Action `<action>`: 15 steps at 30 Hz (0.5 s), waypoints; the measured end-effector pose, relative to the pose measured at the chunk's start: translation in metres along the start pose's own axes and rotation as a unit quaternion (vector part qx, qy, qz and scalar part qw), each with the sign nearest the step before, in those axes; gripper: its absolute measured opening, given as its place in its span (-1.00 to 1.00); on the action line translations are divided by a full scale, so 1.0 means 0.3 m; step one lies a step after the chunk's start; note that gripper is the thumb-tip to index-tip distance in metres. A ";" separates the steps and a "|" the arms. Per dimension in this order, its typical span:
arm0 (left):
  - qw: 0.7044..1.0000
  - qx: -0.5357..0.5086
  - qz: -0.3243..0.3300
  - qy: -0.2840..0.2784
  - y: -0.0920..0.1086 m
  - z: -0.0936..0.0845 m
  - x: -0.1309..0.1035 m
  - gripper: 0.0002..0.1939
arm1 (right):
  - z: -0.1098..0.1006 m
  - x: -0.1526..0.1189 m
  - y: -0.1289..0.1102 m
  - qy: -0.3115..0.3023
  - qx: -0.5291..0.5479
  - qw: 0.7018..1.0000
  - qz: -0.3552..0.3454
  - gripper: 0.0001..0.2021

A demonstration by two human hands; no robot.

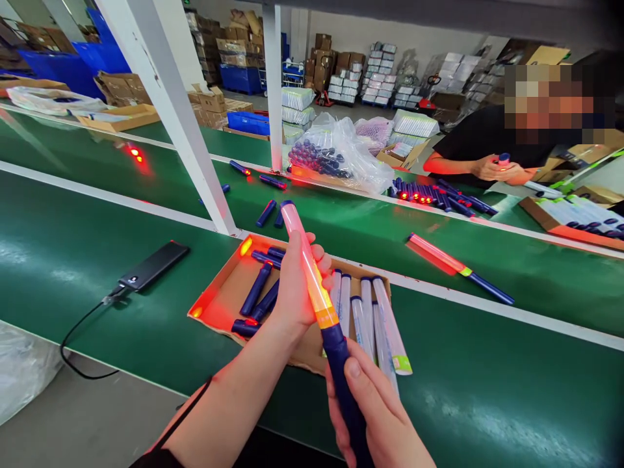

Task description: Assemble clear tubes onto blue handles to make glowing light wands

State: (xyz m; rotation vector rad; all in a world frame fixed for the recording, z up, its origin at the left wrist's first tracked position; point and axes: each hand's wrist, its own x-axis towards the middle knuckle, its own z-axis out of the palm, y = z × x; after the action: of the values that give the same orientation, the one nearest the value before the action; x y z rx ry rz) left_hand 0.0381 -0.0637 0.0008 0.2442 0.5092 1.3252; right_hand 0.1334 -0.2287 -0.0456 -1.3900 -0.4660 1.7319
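Observation:
A lit light stick point(312, 279) with a glowing red-orange tube and a dark blue handle slants through the middle of the head view. My left hand point(297, 279) wraps round its tube, fingers curled behind it. Lower down, my right hand point(368, 396) grips the blue handle, thumb along its side. Beneath them lies a shallow cardboard tray point(219, 286). Several dark blue handles point(257, 288) are on its left side, some glowing red. On its right, several whitish tubes point(358, 322) with dark caps lie side by side, partly over the front edge.
A black power bank point(155, 265) with a cable lies at left. Beyond the white rail, another lit light stick point(458, 268) rests on the green conveyor belt point(361, 227). A white post point(170, 110) rises at left of the tray. Across the belt, a co-worker point(480, 140) holds a handle.

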 end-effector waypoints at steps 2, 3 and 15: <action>1.000 0.021 0.003 -0.006 -0.005 -0.001 -0.006 -0.61 | -0.009 -0.012 -0.006 0.016 -0.036 0.999 0.030 0.03; 1.000 0.030 0.004 -0.007 -0.007 -0.002 -0.010 -0.60 | -0.012 -0.018 -0.012 0.023 -0.050 0.998 0.044 0.06; 0.999 0.020 -0.008 -0.026 0.011 0.001 -0.044 -0.58 | 0.036 0.001 -0.032 -0.081 -0.021 0.996 -0.003 -0.08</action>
State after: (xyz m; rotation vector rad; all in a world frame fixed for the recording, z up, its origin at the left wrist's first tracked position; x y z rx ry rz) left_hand 0.0334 -0.0756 0.0054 0.3070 0.4927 1.2907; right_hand 0.1272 -0.2207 -0.0353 -1.2809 -0.5991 1.8477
